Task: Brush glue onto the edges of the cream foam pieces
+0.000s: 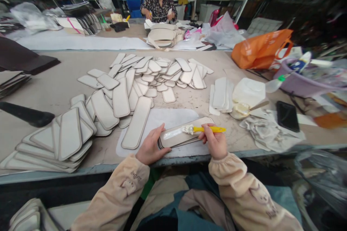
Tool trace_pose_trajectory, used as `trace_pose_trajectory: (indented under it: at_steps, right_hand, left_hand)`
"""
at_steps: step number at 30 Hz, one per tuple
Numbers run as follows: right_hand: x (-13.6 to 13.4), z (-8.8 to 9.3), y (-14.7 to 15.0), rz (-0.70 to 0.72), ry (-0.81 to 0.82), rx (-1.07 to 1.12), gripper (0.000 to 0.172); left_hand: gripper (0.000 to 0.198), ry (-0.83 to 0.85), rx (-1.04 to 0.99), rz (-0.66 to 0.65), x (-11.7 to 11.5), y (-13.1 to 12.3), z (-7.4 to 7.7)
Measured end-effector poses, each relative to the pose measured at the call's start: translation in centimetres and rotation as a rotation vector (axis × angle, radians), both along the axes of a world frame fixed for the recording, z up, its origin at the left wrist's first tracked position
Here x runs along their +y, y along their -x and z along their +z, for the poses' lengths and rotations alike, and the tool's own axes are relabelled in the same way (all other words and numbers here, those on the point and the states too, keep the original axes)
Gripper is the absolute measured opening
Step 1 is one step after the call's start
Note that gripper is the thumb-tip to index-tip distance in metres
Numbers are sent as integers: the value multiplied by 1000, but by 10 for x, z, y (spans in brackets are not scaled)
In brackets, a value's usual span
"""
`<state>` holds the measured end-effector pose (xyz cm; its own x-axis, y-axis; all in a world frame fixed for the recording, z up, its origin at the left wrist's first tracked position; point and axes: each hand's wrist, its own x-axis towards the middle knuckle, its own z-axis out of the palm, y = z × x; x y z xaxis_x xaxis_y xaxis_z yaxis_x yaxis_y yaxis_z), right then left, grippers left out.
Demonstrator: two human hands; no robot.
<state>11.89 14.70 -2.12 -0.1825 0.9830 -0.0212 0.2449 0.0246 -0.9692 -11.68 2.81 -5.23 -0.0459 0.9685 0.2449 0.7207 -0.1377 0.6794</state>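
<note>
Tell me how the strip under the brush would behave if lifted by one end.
Probably light: the strip is thin and flat. Likely fairly stiff, since like pieces in the pile overhang one another without drooping. The wet sheen by the brush suggests a tacky top that would smear.

On panel [179, 135], brush [203, 129]; phone [287, 116] seemingly rightward.

We hold both forearms (sleeved to the wrists) forward and angled inward. Our left hand [151, 147] lies palm down, fingers stretched flat and close together. Our right hand [216, 143] is curled tight, knuckles up, thumb against forefinger.
</note>
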Motion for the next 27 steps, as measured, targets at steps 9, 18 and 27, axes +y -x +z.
trace_pose_trajectory:
  at_steps: [9, 18, 27]
  right_hand:
    - [38, 9, -56, -326, -149, -198, 51]
    - [-9, 16, -17, -16, -38, 145, 37]
    - [-42, 2, 24, 233, 97, 75, 34]
  left_hand:
    - [90, 26, 57, 13, 2, 0, 2]
    - [95, 11, 27, 9, 0, -1, 1]
    - [98, 3, 10, 9, 1, -1, 0]
